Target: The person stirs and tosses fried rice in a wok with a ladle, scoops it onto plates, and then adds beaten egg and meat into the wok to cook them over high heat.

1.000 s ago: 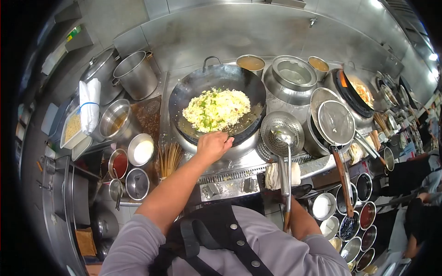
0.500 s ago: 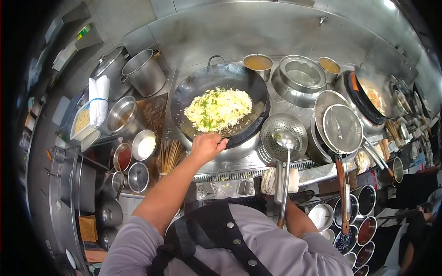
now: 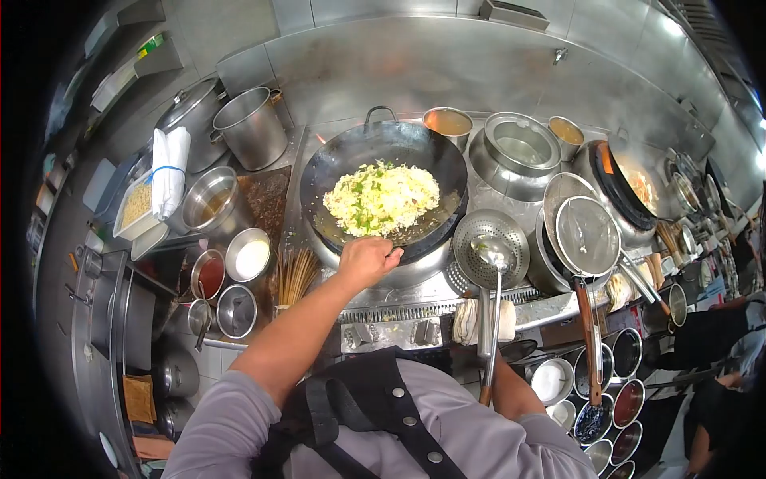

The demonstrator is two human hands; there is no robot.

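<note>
A large dark wok (image 3: pixel 327 160) sits on the burner, holding fried rice (image 3: pixel 383 195) with yellow egg and green bits. My left hand (image 3: pixel 369 262) is closed at the near rim, where the wok's handle is covered by the fingers. Down on the right, my right forearm (image 3: pixel 515 391) reaches toward the stove's front edge. The right hand's fingers are hidden behind the handles of a ladle (image 3: pixel 496 319) and a perforated skimmer (image 3: pixel 465 255). A folded cloth (image 3: pixel 466 322) lies under those handles.
Two mesh strainers (image 3: pixel 589 235) rest over a pot to the right. Behind them stand a water pot (image 3: pixel 523 172) and soup containers. A second wok (image 3: pixel 618 188) steams farther right. Bamboo sticks (image 3: pixel 297 275) and sauce bowls (image 3: pixel 211 275) stand left. Another person's arm (image 3: pixel 702 451) shows lower right.
The camera view has shifted slightly, so the wok appears a little lower. My left hand stays at its near rim, and the rice has changed shape slightly.
</note>
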